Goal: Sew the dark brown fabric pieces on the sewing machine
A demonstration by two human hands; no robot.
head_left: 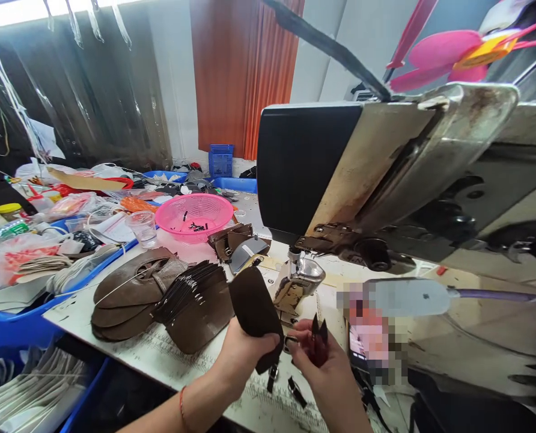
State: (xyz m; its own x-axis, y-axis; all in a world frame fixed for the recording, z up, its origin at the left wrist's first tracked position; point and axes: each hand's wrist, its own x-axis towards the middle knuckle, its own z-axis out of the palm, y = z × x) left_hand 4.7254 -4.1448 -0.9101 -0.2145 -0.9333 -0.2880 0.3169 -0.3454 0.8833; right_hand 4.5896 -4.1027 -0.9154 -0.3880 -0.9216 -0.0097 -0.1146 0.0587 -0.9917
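My left hand point(245, 352) is closed on a dark brown leather piece point(253, 300) with rounded corners, its thumb on the front face. Close to that piece's right edge, my right hand point(319, 361) pinches a small buckle point(290, 343) between thumb and fingertips. Two dark pointed tips, seemingly thread snips point(319, 332), stick up from the same hand; the rest is hidden in the palm. Below the hands lie loose buckle straps point(297, 392). A fanned stack of brown leather pieces point(200, 313) lies to the left, beside larger curved leather pieces point(124, 294).
A sewing machine point(313, 168) overhangs the worktable on the right, its post point(299, 279) just beyond my hands. A phone point(367, 343) lies at the right. Behind stands a pink basket point(193, 210) with small dark bits, near a plastic cup point(142, 228). Blue trays point(24, 328) line the left.
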